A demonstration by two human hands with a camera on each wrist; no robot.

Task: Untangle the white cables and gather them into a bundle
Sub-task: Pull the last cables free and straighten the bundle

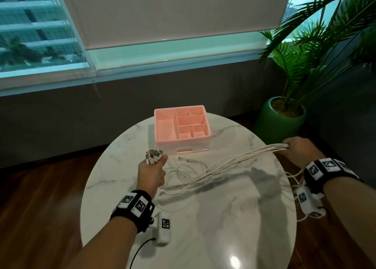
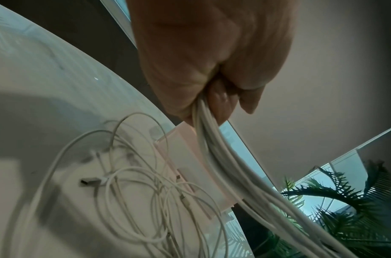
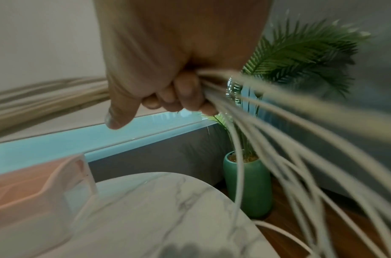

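While the white cables (image 1: 219,168) stretch in a sagging bunch above the round marble table (image 1: 234,218), the left hand (image 1: 151,174) clenches their plug ends upright and the right hand (image 1: 301,150) grasps them past the table's right edge. Loose loops lie between, near a pink organizer box (image 1: 181,126); a potted palm (image 1: 284,114) stands far right.

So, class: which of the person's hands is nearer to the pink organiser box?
Left. The left hand grips the cables' plug ends just in front of the pink organiser box; the right hand grips them out past the table's right edge.
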